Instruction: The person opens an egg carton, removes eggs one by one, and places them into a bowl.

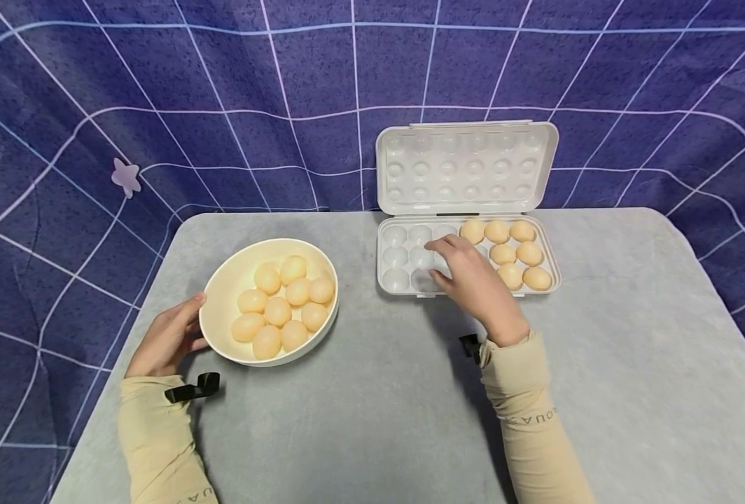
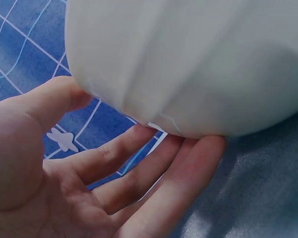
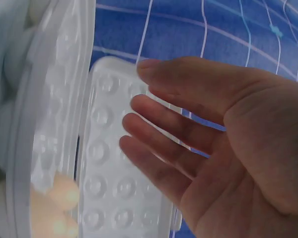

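A cream bowl [image 1: 221,315] on the left of the table holds several pale brown eggs [image 1: 278,311]. My left hand [image 1: 172,332] is at the bowl's left side, its thumb near the rim. In the left wrist view, the fingertips [image 2: 211,144] and thumb touch the bowl's outer wall, fingers nearly straight. A clear plastic egg box [image 1: 386,285] stands to the right with its lid [image 1: 467,168] raised; several eggs [image 1: 501,253] fill cups on its right side. Over the middle cups hovers my right hand [image 1: 473,280], fingers spread and holding nothing. It covers some cups.
The grey table [image 1: 360,420] reaches to a blue curtain [image 1: 253,91] with a white grid behind it. Black wrist straps [image 1: 196,387] sit on the sleeves. The raised lid stands close to the curtain at the table's back edge.
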Available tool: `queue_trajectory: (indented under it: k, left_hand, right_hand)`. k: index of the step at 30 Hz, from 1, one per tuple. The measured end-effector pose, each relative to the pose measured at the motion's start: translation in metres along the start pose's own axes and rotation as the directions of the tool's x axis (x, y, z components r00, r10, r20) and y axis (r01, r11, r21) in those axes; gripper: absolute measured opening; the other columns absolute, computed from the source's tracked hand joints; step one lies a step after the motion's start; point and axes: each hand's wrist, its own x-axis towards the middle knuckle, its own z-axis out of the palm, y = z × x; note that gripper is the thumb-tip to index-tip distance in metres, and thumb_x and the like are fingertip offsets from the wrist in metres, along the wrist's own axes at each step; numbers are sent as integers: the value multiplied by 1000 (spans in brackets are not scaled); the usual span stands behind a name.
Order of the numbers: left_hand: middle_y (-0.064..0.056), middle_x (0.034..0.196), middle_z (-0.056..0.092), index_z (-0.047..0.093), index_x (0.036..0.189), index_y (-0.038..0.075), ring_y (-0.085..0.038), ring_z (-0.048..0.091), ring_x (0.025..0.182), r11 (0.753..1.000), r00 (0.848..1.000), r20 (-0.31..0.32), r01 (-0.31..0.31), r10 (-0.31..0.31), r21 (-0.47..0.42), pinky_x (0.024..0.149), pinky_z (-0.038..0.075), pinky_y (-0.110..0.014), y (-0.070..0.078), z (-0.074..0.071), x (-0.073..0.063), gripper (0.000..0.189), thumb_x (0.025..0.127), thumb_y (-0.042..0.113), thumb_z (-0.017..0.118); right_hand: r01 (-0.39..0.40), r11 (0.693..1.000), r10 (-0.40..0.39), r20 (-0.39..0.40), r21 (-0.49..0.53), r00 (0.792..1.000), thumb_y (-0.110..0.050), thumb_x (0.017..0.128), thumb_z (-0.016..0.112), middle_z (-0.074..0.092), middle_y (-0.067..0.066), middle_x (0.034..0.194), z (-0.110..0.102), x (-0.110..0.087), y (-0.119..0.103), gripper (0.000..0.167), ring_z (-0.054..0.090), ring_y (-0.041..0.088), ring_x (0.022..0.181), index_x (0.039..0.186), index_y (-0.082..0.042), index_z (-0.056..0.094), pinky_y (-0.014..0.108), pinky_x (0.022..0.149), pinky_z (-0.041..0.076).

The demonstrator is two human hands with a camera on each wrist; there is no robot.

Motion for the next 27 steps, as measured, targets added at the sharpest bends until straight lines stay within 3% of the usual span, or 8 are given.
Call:
queue_trajectory:
  k: [5,14,27]
  left_hand:
    - [9,96,73,64,107,25,-6,69,87,1000,1000,7,-1,1,-3,69,61,-28,0,0,1,13,104,30,53]
    - [9,97,73,64,107,25,-5,69,88,1000,1000,13,-5,5,-8,69,61,-28,0,1,1,13,104,30,53]
    - [10,97,73,63,107,25,-4,69,89,1000,1000,6,-4,4,-2,69,61,-27,1,1,-1,12,104,31,53]
  right_hand:
    - [-74,997,75,24,-9,997,-5,89,71,62,19,120,-7,-4,13,40,56,36,116,127,2,60,49,101,47]
    - [-122,992,123,56,-16,991,-6,88,72,61,23,120,-12,-9,27,39,59,37,107,124,5,61,49,98,48]
    - [-180,984,180,58,-8,982,1,79,58,64,28,111,-16,-15,47,37,58,43,107,114,10,65,53,97,46]
